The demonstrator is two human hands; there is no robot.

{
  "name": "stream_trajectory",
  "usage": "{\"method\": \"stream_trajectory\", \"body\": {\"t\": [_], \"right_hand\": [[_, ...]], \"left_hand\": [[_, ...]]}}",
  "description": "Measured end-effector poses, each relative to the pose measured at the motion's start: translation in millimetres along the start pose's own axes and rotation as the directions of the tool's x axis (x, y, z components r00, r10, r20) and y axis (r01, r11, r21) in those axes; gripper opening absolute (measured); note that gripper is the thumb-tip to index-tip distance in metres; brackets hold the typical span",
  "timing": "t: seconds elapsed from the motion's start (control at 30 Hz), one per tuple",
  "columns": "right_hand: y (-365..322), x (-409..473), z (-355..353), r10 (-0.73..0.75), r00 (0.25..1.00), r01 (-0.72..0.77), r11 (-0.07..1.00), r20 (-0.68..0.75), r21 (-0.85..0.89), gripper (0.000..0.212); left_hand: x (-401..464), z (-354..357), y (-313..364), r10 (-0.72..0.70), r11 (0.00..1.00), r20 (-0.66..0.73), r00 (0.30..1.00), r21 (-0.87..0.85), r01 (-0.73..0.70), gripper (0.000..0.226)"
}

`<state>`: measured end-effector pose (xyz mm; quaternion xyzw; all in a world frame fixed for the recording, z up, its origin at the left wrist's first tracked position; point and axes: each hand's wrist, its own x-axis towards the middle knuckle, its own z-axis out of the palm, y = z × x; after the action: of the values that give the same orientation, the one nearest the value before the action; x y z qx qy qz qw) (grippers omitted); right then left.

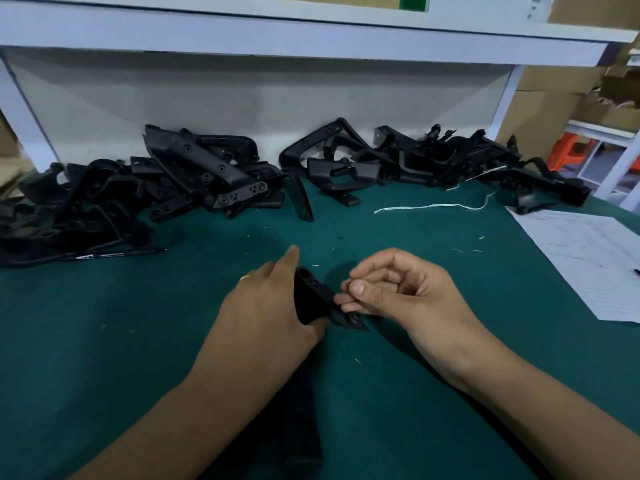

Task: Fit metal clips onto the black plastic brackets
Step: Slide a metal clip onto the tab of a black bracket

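Note:
A black plastic bracket (317, 296) is held over the green mat (138, 341) at the centre. My left hand (266, 306) grips it from the left, index finger stretched along its top. My right hand (391, 289) pinches a small metal clip (347, 284) between thumb and fingertips, right at the bracket's right end. Most of the clip is hidden by the fingers. The bracket's long lower part (301, 427) runs down under my left wrist.
Two heaps of black brackets lie at the back, one on the left (138, 195) and one on the right (433, 161). A pen (114, 254) lies front of the left heap. A white strip (429, 206) and a paper sheet (588, 258) lie at right.

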<state>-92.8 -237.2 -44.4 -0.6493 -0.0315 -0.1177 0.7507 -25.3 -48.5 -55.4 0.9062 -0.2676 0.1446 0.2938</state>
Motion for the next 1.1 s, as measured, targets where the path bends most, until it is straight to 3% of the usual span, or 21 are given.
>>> {"method": "stream_trajectory", "body": {"t": [0.13,0.3,0.4,0.5,0.67,0.83,0.9,0.97,1.1], "right_hand": [[-1.8,0.1,-1.7,0.031,0.999,-0.030,0.999,-0.020,0.023,0.013],[-5.6,-0.2,-4.9,0.045,0.999,-0.045,0.999,-0.020,0.017,0.014],[-6.8,1.2,-7.5,0.010,0.999,-0.009,0.999,-0.047,0.037,0.014],[-2.7,1.9,-8.0,0.023,0.999,-0.021,0.999,-0.043,0.027,0.014],[2.0,3.1,-9.0,0.015,0.997,-0.014,1.000,-0.075,0.007,0.017],[3.1,4.0,-9.6,0.002,0.996,0.001,1.000,-0.090,0.029,0.016],[3.3,3.8,-10.2,0.010,0.996,-0.005,0.999,-0.092,0.052,0.018],[2.9,3.0,-10.9,0.010,0.995,-0.004,0.998,-0.100,0.056,0.019],[2.6,1.8,-9.8,0.018,0.994,-0.011,0.997,-0.104,0.071,0.018]], "left_hand": [[-4.7,0.0,8.1,0.002,0.992,-0.005,1.000,0.130,-0.001,0.083],[-1.9,-15.3,10.9,0.163,0.984,0.088,0.983,0.064,-0.169,0.062],[1.6,-21.1,7.4,0.262,0.955,0.148,0.954,0.099,-0.278,0.070],[-0.8,-17.7,2.2,0.263,0.948,0.217,0.940,0.126,-0.294,0.077],[0.4,-18.6,2.2,0.288,0.942,0.147,0.946,0.132,-0.308,0.076],[-3.4,-16.2,0.1,0.351,0.820,0.303,0.886,0.357,-0.447,0.091],[-5.6,-10.5,-0.6,0.325,0.825,0.296,0.898,0.376,-0.422,0.074],[-6.2,-5.7,-0.7,0.270,0.902,0.220,0.937,0.283,-0.326,0.051],[-5.6,-1.5,-5.0,0.207,0.954,0.124,0.970,0.195,-0.228,0.063]]}}
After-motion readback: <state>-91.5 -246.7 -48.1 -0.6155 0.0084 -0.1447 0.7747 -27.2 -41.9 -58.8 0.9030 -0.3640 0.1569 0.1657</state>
